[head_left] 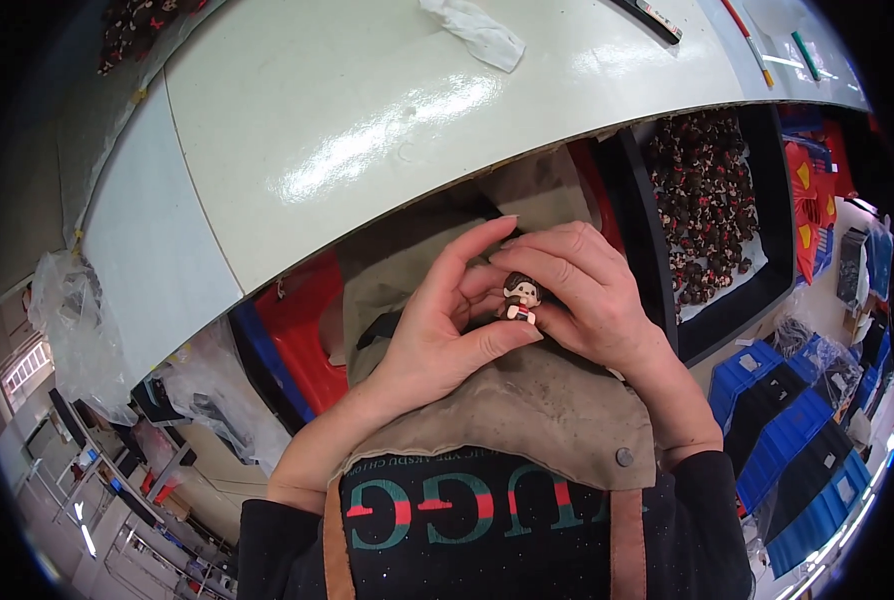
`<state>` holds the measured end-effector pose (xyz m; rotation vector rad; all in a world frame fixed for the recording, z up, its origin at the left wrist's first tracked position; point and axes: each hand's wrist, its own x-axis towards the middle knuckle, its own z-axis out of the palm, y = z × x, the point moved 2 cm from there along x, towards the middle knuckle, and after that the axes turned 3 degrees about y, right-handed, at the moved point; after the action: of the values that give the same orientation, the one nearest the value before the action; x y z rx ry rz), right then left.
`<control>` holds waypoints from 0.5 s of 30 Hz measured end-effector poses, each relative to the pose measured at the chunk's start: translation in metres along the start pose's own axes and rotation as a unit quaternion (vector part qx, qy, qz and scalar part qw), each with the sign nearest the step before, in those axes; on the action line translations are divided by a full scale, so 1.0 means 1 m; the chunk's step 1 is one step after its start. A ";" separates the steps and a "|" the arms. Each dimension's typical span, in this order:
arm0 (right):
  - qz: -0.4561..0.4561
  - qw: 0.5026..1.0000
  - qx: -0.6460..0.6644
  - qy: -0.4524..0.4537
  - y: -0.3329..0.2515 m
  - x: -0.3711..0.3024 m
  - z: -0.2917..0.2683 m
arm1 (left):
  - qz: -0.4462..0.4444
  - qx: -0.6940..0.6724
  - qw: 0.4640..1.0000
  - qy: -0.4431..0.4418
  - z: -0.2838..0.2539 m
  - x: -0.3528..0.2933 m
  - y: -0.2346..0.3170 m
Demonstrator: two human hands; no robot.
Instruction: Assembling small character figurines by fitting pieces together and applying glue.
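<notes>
A small toy figurine [520, 297] with dark brown hair, a pale face and a bit of red on its body is held between my two hands, just above my brown apron. My left hand [457, 310] closes on it from the left, with the thumb at its base and the index finger stretched upward. From the other side my right hand [579, 290] grips it, fingers curled over its top and thumb by its side. The fingers hide the figurine's back and edges.
Ahead lies a pale glossy table [297, 120] with a crumpled white cloth [477, 32], a dark marker [652, 18] and thin brushes [752, 45]. At right, a black tray [782, 220] holds many similar figurines. Blue crates [797, 440] stand beyond it; plastic bags [82, 330] hang at left.
</notes>
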<state>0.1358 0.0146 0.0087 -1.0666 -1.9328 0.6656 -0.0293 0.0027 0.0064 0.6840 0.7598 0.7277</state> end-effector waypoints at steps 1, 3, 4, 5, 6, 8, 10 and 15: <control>-0.007 1.000 0.002 0.004 0.000 0.000 0.000 | 0.000 0.000 1.000 0.000 0.000 0.000 -0.001; -0.005 1.000 0.003 0.007 -0.001 0.000 0.001 | 0.002 -0.008 1.000 -0.003 -0.001 -0.001 -0.003; -0.004 1.000 0.005 0.009 -0.001 0.001 0.001 | 0.002 -0.008 1.000 -0.003 -0.001 -0.001 -0.003; -0.004 1.000 0.005 0.009 -0.002 0.001 0.001 | -0.002 -0.007 1.000 -0.003 -0.001 0.000 -0.004; -0.005 1.000 0.005 0.008 -0.002 0.000 0.001 | -0.006 -0.006 1.000 -0.003 -0.001 0.000 -0.004; -0.005 1.000 0.006 0.007 -0.002 0.000 0.001 | -0.008 -0.009 1.000 -0.002 -0.001 0.000 -0.005; -0.006 1.000 0.008 0.007 -0.003 -0.001 0.001 | -0.008 -0.013 1.000 -0.001 -0.001 0.000 -0.005; -0.004 1.000 0.016 0.009 -0.006 -0.003 0.000 | -0.009 -0.018 1.000 -0.002 0.002 -0.002 -0.005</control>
<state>0.1342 0.0088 0.0116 -1.0419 -1.9027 0.6787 -0.0267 -0.0021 0.0047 0.6451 0.7475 0.7224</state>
